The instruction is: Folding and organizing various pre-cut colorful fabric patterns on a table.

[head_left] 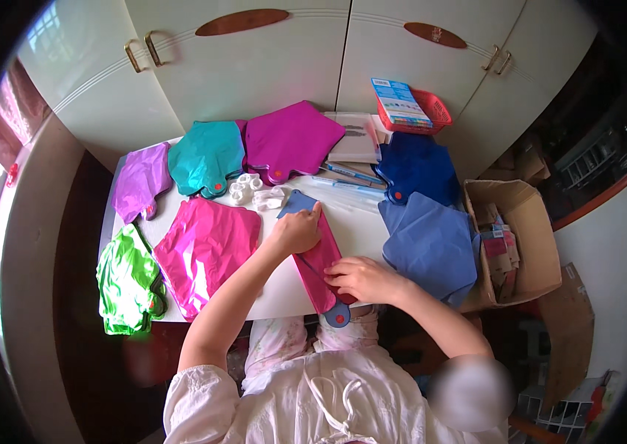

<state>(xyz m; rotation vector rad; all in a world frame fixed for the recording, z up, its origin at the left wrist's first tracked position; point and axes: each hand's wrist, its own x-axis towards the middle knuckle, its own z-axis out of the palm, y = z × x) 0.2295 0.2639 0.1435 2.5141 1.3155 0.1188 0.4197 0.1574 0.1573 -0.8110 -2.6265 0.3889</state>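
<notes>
Head view: folded pink foil balloon [319, 270] lies on the white counter [354, 229], long axis running 11-to-5 o'clock, blue valve end overhanging the near edge. Left hand [295, 231] presses flat on its upper end at 11; right hand [361, 280] pins the lower part, fingers down, hands apart, neither closed around it. Both equally close. Blue sheets [432, 244] at 3 o'clock, magenta balloon [206, 251] at 9. Blue flat package [400, 102] in a red basket [436, 111] at 1; open cardboard box [524, 244] further right.

A home room: white cupboards [254, 66] with brass handles, a small white table [358, 226], cardboard boxes [528, 237].
</notes>
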